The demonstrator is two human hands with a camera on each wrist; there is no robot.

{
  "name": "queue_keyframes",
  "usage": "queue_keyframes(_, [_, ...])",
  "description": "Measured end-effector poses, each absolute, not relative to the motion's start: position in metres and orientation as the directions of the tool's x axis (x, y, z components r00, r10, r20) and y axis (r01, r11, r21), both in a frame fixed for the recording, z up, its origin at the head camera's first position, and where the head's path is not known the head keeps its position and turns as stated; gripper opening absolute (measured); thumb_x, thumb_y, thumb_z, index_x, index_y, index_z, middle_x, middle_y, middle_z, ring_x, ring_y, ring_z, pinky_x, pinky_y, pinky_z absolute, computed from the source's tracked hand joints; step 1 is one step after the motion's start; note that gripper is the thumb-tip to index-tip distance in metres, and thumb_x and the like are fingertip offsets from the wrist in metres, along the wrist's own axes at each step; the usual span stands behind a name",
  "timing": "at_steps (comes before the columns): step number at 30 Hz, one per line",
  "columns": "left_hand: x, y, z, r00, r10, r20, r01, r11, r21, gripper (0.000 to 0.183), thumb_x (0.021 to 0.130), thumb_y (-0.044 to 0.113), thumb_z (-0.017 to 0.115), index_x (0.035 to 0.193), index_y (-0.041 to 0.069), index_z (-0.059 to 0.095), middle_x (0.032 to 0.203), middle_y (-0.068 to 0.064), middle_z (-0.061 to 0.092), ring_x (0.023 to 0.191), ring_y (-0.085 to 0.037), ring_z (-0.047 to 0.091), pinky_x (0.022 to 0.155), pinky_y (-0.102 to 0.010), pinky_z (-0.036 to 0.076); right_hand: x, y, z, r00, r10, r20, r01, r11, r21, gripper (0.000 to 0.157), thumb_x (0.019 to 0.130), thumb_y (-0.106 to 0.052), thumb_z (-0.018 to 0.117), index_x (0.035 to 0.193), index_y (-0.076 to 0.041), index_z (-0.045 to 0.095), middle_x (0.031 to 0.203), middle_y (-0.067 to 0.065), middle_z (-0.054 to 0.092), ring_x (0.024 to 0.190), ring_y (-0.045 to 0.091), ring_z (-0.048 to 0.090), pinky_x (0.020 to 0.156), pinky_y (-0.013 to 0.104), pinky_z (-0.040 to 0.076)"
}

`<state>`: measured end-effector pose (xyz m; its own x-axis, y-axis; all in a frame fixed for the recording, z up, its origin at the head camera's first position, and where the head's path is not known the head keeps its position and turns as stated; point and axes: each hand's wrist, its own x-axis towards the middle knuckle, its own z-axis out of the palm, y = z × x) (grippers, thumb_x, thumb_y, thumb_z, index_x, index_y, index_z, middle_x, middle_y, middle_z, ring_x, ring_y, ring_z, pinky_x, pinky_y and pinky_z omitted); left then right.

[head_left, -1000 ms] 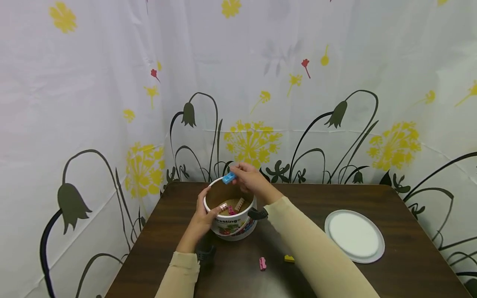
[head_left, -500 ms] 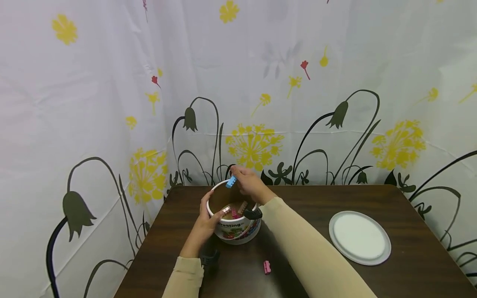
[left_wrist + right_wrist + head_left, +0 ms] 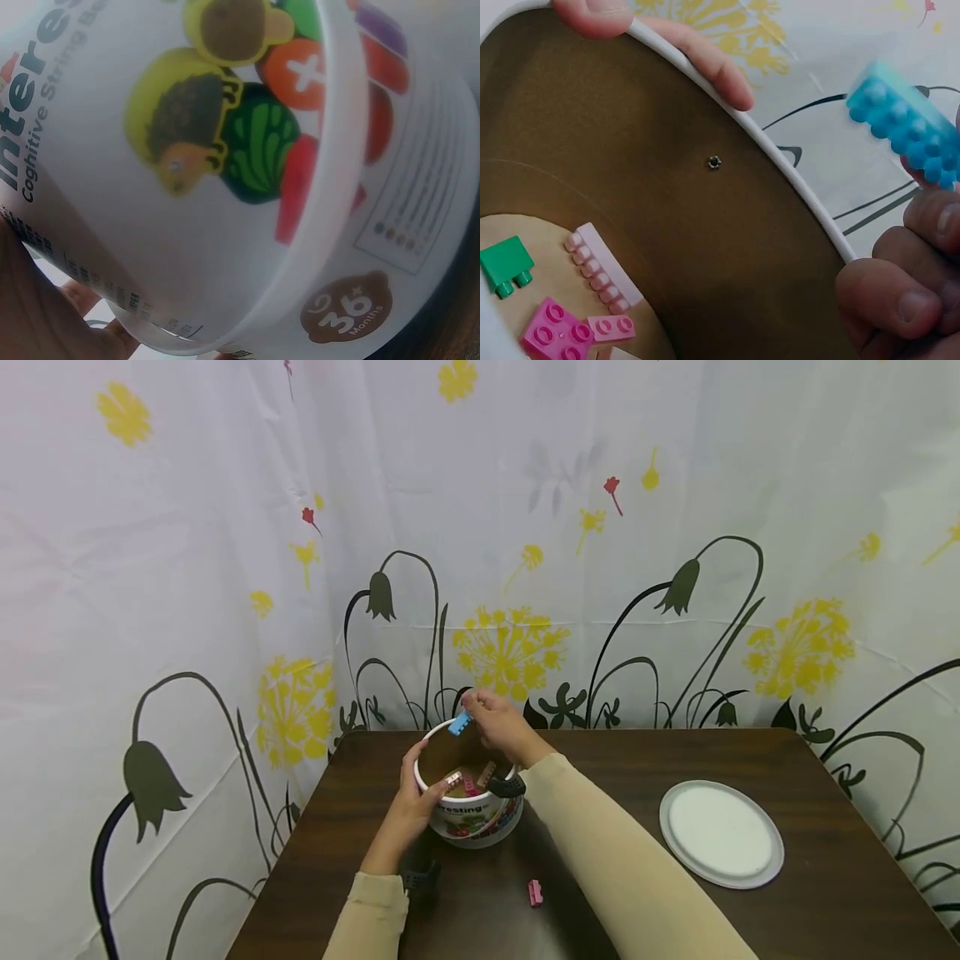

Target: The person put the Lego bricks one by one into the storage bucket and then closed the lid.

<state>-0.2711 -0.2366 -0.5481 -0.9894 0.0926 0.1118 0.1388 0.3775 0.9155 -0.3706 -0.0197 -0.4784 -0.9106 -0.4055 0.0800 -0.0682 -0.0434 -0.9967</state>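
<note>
A white plastic bucket (image 3: pixel 480 837) with printed fruit pictures stands on the table, tilted slightly. My left hand (image 3: pixel 411 797) grips its left rim, with the fingers (image 3: pixel 705 60) over the edge in the right wrist view. Just above the far rim, my right hand (image 3: pixel 501 727) pinches a blue toy brick (image 3: pixel 460 723) with round studs, sharp end outward in the right wrist view. Inside the bucket lie a green brick (image 3: pixel 508 264), a pale pink studded brick (image 3: pixel 604 266), a bright pink brick (image 3: pixel 555 330) and others partly cut off.
One pink brick (image 3: pixel 535 893) lies on the dark wooden table (image 3: pixel 600 777) in front of the bucket. To the right is a round white lid (image 3: pixel 722 833). Behind the table hangs a white flowered curtain (image 3: pixel 525 485).
The blue brick has turned a little in my right hand and stays over the rim. A yellow brick beside my right sleeve has gone out of sight. My left hand keeps its grip.
</note>
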Motion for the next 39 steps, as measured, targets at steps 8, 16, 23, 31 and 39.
queue_keyframes(8, [-0.272, -0.237, -0.544, -0.989, 0.081, 0.12, 0.142, 0.393, 0.908, 0.088, 0.095, 0.038, 0.066, 0.17, 0.027, 0.02, 0.173, -0.022, 0.02, 0.147, -0.055, 0.041, 0.118, -0.072, 0.037, -0.375, -0.018, -0.476, -0.919, -0.388, 0.073, -0.049, -0.072, -0.996, 0.048, 0.112, -0.052, 0.053, 0.121, -0.006, 0.063, 0.063, -0.006, 0.036, 0.052, 0.01, 0.028, 0.049, 0.027, 0.03])
queue_keyframes(16, [-0.267, -0.236, -0.549, -0.992, 0.077, 0.102, 0.124, 0.381, 0.916, 0.09, 0.094, 0.041, 0.067, 0.17, 0.03, 0.02, 0.173, -0.023, 0.02, 0.146, -0.058, 0.041, 0.117, -0.074, 0.038, -0.372, -0.018, -0.483, -0.912, -0.402, 0.079, -0.057, -0.068, -0.996, 0.059, 0.111, -0.055, 0.053, 0.129, 0.001, 0.06, 0.061, -0.007, 0.035, 0.049, 0.011, 0.026, 0.048, 0.028, 0.03])
queue_keyframes(23, [-0.271, -0.236, -0.548, -0.991, 0.076, 0.109, 0.131, 0.395, 0.909, 0.089, 0.094, 0.043, 0.065, 0.17, 0.031, 0.019, 0.172, -0.023, 0.021, 0.143, -0.057, 0.045, 0.115, -0.074, 0.041, -0.37, -0.019, -0.478, -0.921, -0.374, 0.108, -0.09, -0.063, -0.994, 0.062, 0.112, -0.051, 0.052, 0.131, 0.008, 0.057, 0.063, -0.008, 0.036, 0.051, 0.011, 0.028, 0.048, 0.028, 0.03])
queue_keyframes(31, [-0.271, -0.236, -0.55, -0.991, 0.078, 0.109, 0.13, 0.385, 0.914, 0.088, 0.095, 0.04, 0.066, 0.169, 0.03, 0.02, 0.172, -0.024, 0.021, 0.145, -0.057, 0.043, 0.116, -0.073, 0.04, -0.367, -0.017, -0.481, -0.925, -0.345, 0.16, -0.149, -0.059, -0.987, 0.049, 0.113, -0.045, 0.055, 0.119, 0.002, 0.061, 0.068, -0.006, 0.043, 0.055, 0.012, 0.034, 0.052, 0.027, 0.035])
queue_keyframes(39, [-0.271, -0.237, -0.548, -0.991, 0.075, 0.11, 0.13, 0.379, 0.916, 0.089, 0.094, 0.044, 0.068, 0.169, 0.032, 0.021, 0.172, -0.023, 0.02, 0.146, -0.057, 0.043, 0.117, -0.074, 0.039, -0.354, -0.022, -0.485, -0.861, -0.336, 0.382, -0.454, 0.169, -0.875, 0.027, 0.112, -0.038, 0.06, 0.097, -0.016, 0.068, 0.089, 0.006, 0.066, 0.083, 0.015, 0.057, 0.077, 0.032, 0.05])
